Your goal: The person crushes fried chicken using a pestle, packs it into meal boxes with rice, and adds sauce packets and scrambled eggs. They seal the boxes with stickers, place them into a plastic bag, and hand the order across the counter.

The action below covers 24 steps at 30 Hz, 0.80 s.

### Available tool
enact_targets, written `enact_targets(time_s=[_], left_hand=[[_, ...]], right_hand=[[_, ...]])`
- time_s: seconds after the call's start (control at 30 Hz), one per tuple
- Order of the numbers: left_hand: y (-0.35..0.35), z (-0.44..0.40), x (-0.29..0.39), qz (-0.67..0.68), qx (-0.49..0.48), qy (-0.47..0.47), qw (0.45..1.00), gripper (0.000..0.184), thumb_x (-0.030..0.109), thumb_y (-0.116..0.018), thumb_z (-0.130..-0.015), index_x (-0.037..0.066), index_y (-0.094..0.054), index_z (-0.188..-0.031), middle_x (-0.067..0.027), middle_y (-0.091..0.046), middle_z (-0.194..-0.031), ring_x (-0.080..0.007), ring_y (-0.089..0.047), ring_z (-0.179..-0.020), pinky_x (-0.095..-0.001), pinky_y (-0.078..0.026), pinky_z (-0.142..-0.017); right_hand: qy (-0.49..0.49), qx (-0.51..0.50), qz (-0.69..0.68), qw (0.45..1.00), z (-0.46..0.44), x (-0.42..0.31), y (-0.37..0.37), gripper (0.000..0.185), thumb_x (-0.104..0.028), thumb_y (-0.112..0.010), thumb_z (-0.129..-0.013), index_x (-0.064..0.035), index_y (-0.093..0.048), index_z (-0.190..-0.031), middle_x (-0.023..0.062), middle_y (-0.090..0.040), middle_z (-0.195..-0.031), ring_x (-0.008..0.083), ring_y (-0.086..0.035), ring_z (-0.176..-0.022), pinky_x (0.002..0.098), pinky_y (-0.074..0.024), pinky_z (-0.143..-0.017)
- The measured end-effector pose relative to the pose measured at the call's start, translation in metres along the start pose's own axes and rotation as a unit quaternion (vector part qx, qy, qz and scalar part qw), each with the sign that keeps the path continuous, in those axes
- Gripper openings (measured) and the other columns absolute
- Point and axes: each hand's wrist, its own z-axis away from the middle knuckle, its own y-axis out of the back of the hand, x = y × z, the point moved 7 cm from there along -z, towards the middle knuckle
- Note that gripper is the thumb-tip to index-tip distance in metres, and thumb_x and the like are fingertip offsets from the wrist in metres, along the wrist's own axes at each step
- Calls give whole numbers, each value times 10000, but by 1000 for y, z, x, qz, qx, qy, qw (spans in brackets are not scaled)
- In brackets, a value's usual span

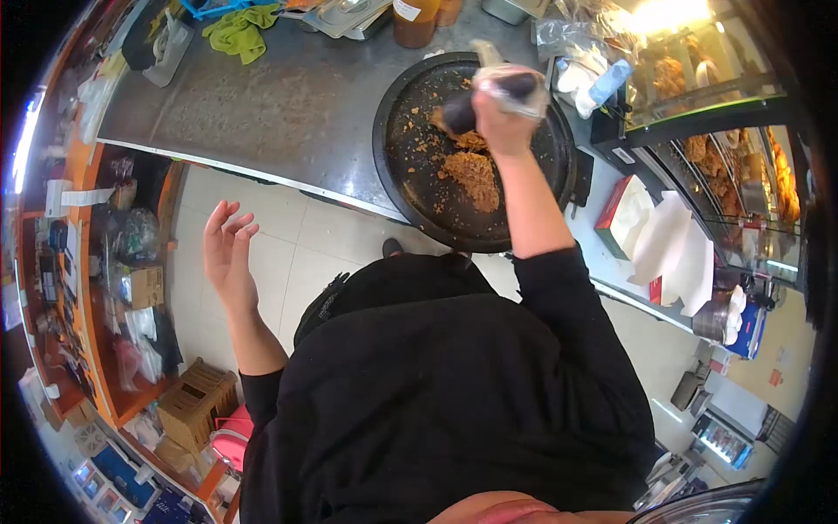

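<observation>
The work looks partway along: crumbs [417,144] are scattered across the round pan [393,179] on the table [253,113], while larger pieces of fried food [471,175] lie together near its middle. These pieces look rough and partly broken, and they are all inside the pan's rim. How much is left to do cannot be told from this view.

The right hand [504,131] is over the pan, closed around a dark thing [515,86] with something pale about it; both are too blurred to name. The left hand [231,236] is empty, fingers loosely curled, away from the pan on its left side, above the floor. Right of the pan are an open box [617,218] and a glass case [711,113] with more fried food inside. A brown jar [415,24] stands just beyond the pan.
</observation>
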Motion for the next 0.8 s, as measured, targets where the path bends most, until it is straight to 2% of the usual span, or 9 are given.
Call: enact_targets(time_s=[0.1, 0.17, 0.2, 0.33, 0.37, 0.43, 0.7, 0.73, 0.8], left_hand=[[-5, 1, 3, 5, -32, -19, 999, 448, 20, -527, -924, 6, -426, -1361, -167, -487, -1291, -217, -565, -1054, -337, -501, -879], [-1, 4, 5, -7, -35, -25, 999, 448, 17, -525, -924, 9, -427, -1361, -166, -486, -1293, -216, -564, -1055, -340, -501, -881], [0, 5, 3, -12, -35, -27, 999, 448, 15, -524, -923, 10, -427, -1361, -166, -486, -1294, -215, -563, -1056, -342, -501, -881], [6, 8, -8, -4, -16, -2, 1000, 443, 12, -522, -923, 9, -431, -1357, -166, -490, -1289, -217, -563, -1059, -344, -500, -882], [6, 7, -8, 2, -16, -5, 1000, 441, 12, -521, -923, 8, -433, -1355, -166, -492, -1288, -217, -563, -1059, -343, -500, -882], [2, 8, -5, 5, -23, -10, 1000, 438, 10, -520, -923, 7, -435, -1353, -165, -494, -1286, -217, -563, -1060, -342, -500, -882], [-3, 3, -5, 13, -19, -1, 1000, 424, 5, -536, -915, -11, -445, -1329, -152, -509, -1264, -195, -558, -1041, -309, -488, -883], [-6, 2, -6, 18, -27, -4, 999, 427, 2, -530, -918, -5, -443, -1336, -155, -506, -1270, -202, -561, -1045, -319, -492, -883], [-14, -1, -5, 29, -44, -12, 999, 434, -3, -517, -922, 6, -438, -1349, -161, -500, -1283, -216, -567, -1053, -337, -501, -883]], right_hand=[[-77, -49, -63, 994, 21, 39, -20, 273, -146, -739, -684, -52, -571, -877, 50, -591, -810, 206, -564, -728, 324, -464, -712], [-61, -5, -30, 998, -6, 17, -2, 256, -119, -729, -684, -50, -572, -874, 46, -595, -797, 183, -566, -709, 321, -469, -684], [-141, -2, -94, 986, -7, 29, 3, 238, -103, -716, -706, -44, -565, -881, 41, -600, -805, 155, -573, -714, 303, -473, -672], [-129, 45, -238, 962, -8, 0, 30, 255, -58, -721, -720, -10, -558, -911, 42, -603, -818, 136, -578, -740, 279, -476, -692], [-87, 7, -90, 992, 10, 12, 31, 242, -57, -716, -728, -27, -551, -902, 35, -602, -826, 132, -575, -744, 270, -473, -697], [-179, -8, -108, 978, 32, 28, 21, 244, -85, -721, -731, -42, -551, -900, 27, -602, -835, 133, -575, -760, 271, -470, -711], [-98, 36, -245, 964, -11, -50, 62, 317, -123, -712, -749, -14, -543, -994, 84, -623, -838, 175, -612, -772, 315, -498, -731], [30, -58, -27, 997, 12, -42, 68, 336, -145, -718, -751, -26, -538, -1009, 87, -623, -860, 190, -611, -783, 325, -494, -746], [-96, -71, -116, 986, 41, -25, 51, 353, -158, -740, -732, -42, -541, -999, 73, -614, -890, 175, -603, -813, 322, -484, -765]])
